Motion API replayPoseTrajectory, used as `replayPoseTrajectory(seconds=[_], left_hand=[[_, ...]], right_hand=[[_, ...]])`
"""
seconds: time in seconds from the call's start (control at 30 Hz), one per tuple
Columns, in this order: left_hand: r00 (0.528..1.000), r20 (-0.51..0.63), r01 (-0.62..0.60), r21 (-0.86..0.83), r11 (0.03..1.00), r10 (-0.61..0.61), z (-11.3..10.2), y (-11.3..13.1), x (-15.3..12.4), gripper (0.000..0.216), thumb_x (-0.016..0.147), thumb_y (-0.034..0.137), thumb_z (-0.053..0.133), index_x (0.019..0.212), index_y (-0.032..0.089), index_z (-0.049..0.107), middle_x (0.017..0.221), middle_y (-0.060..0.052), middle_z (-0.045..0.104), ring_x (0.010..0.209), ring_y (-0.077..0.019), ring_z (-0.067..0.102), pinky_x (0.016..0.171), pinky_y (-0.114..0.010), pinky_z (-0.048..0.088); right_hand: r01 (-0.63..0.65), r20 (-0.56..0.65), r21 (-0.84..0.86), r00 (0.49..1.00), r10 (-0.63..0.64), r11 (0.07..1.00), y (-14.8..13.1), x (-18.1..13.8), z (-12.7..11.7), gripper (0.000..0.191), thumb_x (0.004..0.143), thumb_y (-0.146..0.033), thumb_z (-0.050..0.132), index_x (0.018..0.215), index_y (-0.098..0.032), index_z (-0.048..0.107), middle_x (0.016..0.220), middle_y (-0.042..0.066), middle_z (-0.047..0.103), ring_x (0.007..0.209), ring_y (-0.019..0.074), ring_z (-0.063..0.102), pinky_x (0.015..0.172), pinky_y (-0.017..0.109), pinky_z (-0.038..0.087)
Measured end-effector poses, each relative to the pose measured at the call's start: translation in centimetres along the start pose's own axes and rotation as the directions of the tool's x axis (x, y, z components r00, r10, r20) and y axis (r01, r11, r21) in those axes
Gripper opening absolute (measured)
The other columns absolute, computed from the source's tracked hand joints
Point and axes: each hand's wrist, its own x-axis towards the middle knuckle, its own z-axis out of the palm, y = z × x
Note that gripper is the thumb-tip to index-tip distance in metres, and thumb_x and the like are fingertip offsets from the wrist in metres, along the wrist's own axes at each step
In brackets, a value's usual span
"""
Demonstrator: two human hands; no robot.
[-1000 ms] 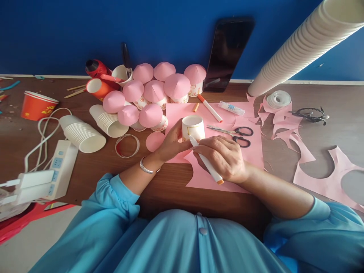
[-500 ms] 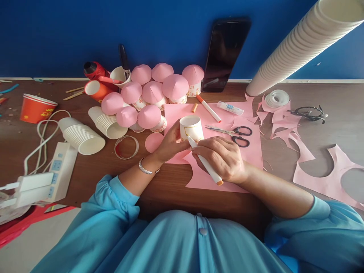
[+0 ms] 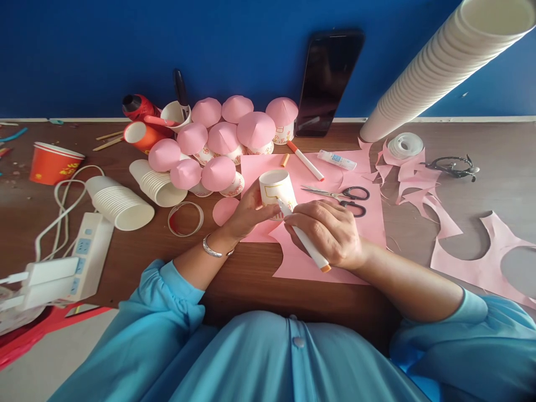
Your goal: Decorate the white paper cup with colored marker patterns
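My left hand [image 3: 247, 215] grips a small white paper cup [image 3: 274, 187], upside down on pink paper [image 3: 368, 223], with orange lines drawn on its side. My right hand [image 3: 330, 231] is closed round a white marker [image 3: 304, 237] with an orange end, its tip touching the cup's side. A silver bracelet [image 3: 211, 248] sits on my left wrist. Just behind the cup stand several cups topped with pink paper cones [image 3: 220, 139].
Scissors [image 3: 343, 195], a second marker [image 3: 305, 159], its orange cap [image 3: 285, 160] and a glue tube [image 3: 337, 160] lie on the pink paper. A tall cup stack [image 3: 435, 67] leans at right, a phone [image 3: 329, 81] against the wall. Cup stacks [image 3: 121, 201], tape ring [image 3: 185, 218] and power strip [image 3: 79, 257] lie left.
The cup has tilted slightly to the left in my left hand and the marker tip has shifted along its side. Both hands stay in about the same place.
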Motion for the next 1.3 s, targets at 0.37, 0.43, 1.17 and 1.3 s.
replayPoseTrajectory(seconds=[0.37, 0.43, 1.17, 1.3], left_hand=[[1.000, -0.003, 0.020, -0.092, 0.996, -0.021, 0.5, 1.0, 0.2, 0.052, 0.072, 0.038, 0.089, 0.115, 0.021, 0.066, 0.092, -0.001, 0.067, 0.084, -0.0170, 0.062, 0.077, -0.031, 0.052], [1.000, -0.005, 0.016, -0.100, 0.995, -0.017, 0.6, 1.2, 0.2, 0.048, 0.072, 0.037, 0.089, 0.110, 0.021, 0.066, 0.089, 0.000, 0.066, 0.081, -0.0160, 0.061, 0.076, -0.031, 0.051], [1.000, 0.010, -0.008, -0.114, 0.994, 0.010, -0.1, 0.7, 0.1, 0.053, 0.070, 0.042, 0.088, 0.114, 0.020, 0.068, 0.100, -0.006, 0.073, 0.095, -0.0244, 0.069, 0.088, -0.041, 0.054], [1.000, 0.019, -0.008, -0.112, 0.994, 0.010, 0.1, 1.0, 0.1, 0.051, 0.070, 0.043, 0.088, 0.111, 0.019, 0.068, 0.097, -0.006, 0.073, 0.092, -0.0243, 0.068, 0.086, -0.041, 0.054]], right_hand=[[-0.008, -0.006, -0.014, 1.000, 0.008, 1.000, 0.5, -0.1, -0.2, 0.020, 0.095, -0.009, 0.065, 0.114, -0.011, 0.062, 0.094, 0.009, 0.072, 0.077, 0.0177, 0.065, 0.069, 0.032, 0.056], [-0.010, -0.006, -0.015, 1.000, 0.010, 1.000, 0.5, -0.1, -0.2, 0.020, 0.094, -0.009, 0.065, 0.114, -0.012, 0.061, 0.093, 0.008, 0.072, 0.076, 0.0174, 0.065, 0.068, 0.032, 0.055], [-0.040, -0.057, -0.031, 0.998, 0.038, 0.999, 0.7, 0.5, -0.3, 0.018, 0.094, -0.011, 0.066, 0.111, -0.016, 0.060, 0.088, 0.006, 0.072, 0.072, 0.0166, 0.067, 0.063, 0.031, 0.056], [-0.040, -0.068, -0.022, 0.997, 0.038, 0.999, 0.7, 0.7, -0.4, 0.016, 0.095, -0.011, 0.064, 0.110, -0.016, 0.060, 0.087, 0.005, 0.072, 0.072, 0.0162, 0.068, 0.064, 0.030, 0.057]])
